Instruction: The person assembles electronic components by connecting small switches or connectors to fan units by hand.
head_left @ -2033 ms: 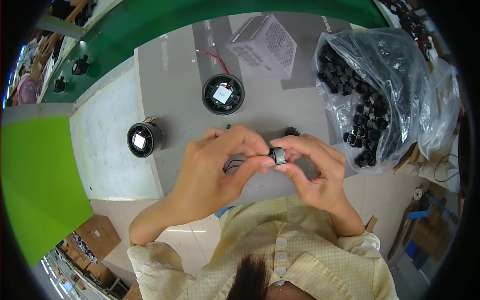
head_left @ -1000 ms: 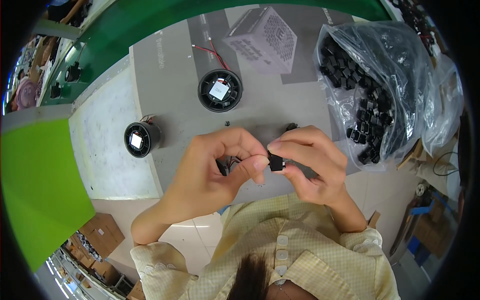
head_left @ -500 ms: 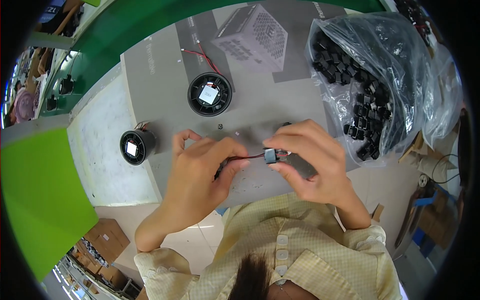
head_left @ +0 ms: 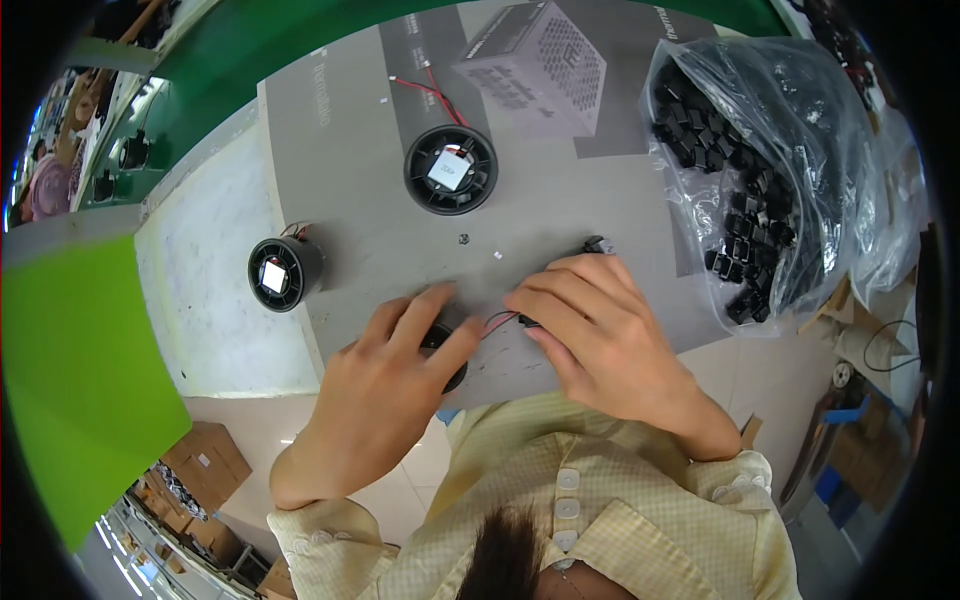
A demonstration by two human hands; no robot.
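Note:
My left hand [head_left: 395, 365] is curled over a black round housing [head_left: 457, 378], its fingers around the rim and slightly blurred; most of the housing is hidden beneath it. Thin red and black wires [head_left: 497, 321] run from there to my right hand [head_left: 610, 335]. Thumb and fingers of that hand pinch a small black block-shaped part [head_left: 527, 321], mostly covered by the fingertips. Just beyond my right knuckles lies another small black part [head_left: 598, 245]. Farther off stands a black round fan-like unit [head_left: 450, 170] with a white label and red wires.
A second fan-like unit [head_left: 284, 273] lies at the left on a white board [head_left: 210, 270]. At the right, a clear plastic bag [head_left: 830, 160] holds many small black parts [head_left: 745, 225]. A tiny metal nut-like piece [head_left: 464, 239] and a white scrap [head_left: 498, 255] lie on the grey printed surface [head_left: 360, 220].
My left hand has let go of the wires and come down over the black housing. The small black part in my right hand has turned and is now mostly covered. The whole view has shifted slightly.

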